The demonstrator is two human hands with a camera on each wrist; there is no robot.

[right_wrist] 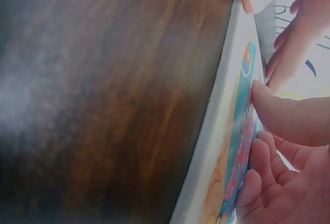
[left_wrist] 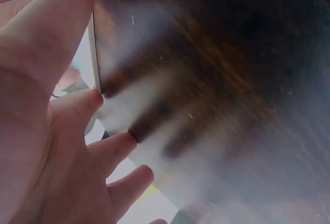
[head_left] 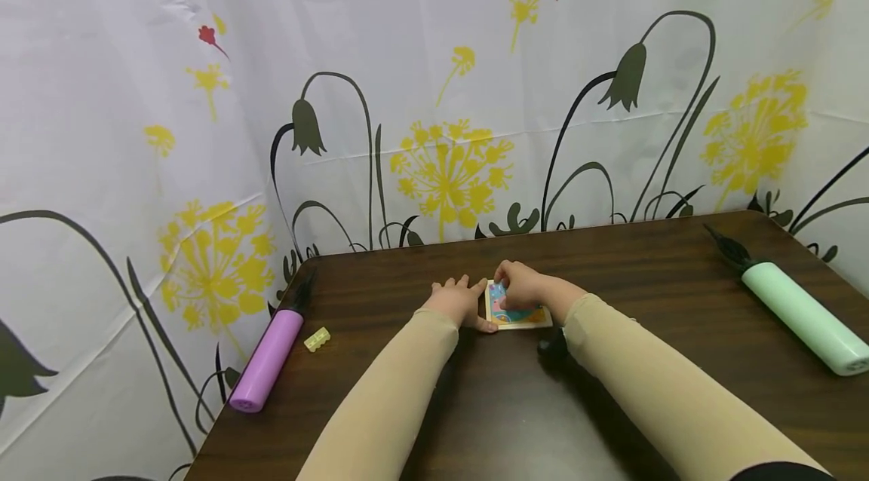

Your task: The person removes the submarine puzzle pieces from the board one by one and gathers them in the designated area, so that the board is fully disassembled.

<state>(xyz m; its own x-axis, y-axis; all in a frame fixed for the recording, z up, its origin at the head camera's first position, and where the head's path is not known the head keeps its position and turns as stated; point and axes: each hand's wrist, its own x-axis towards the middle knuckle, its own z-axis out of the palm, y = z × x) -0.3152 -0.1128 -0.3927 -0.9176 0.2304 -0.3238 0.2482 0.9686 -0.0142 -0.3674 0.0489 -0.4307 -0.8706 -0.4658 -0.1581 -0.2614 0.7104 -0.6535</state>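
Note:
A small square picture board point(head_left: 521, 321) with a pale raised rim lies flat near the table's middle; its blue, pink and orange picture looks like a puzzle. My left hand point(head_left: 455, 303) rests at its left edge, fingers spread, with the thumb at the near corner. Over the picture, my right hand point(head_left: 521, 286) has bent fingers near the far side and a thumb point(right_wrist: 289, 115) touching the picture. Whether a separate piece lies between thumb and fingers is hidden. The left wrist view shows my left fingers point(left_wrist: 118, 149) spread and the board's edge beside them.
A purple hand pump point(head_left: 268, 360) with a black nozzle lies at the table's left edge. Beside it is a small yellow block point(head_left: 317, 339). A mint green pump point(head_left: 804, 315) lies at the right. Behind the table point(head_left: 380, 270) hangs a flower-print curtain point(head_left: 434, 89).

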